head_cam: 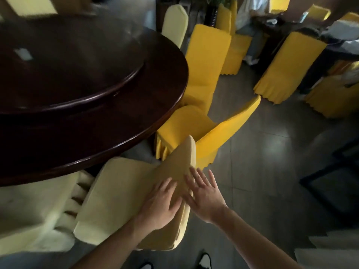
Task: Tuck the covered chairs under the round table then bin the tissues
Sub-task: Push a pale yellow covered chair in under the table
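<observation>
A person leans over a pale-covered chair [124, 193] at lower centre of the frame, both hands on its backrest. The left hand [162, 204] lies flat on the inner face of the back, fingers straight; the right hand [204, 195] is spread with straight fingers at the back's outer edge, gripping nothing. Palms set this way suit a push, apparently to slide the seat in under the round table [93, 98], whose dark rim fills the upper left. The seat sits just beside that rim, not yet under it. Right of centre, a bright yellow chair [198, 131] stands angled away from the table, with another yellow chair [204, 63] behind it toward the top, both seemingly still to be tucked in. A small white scrap [23, 53] on the tabletop, upper left, may be a tissue, though it is too blurred to tell. No bin is visible.
</observation>
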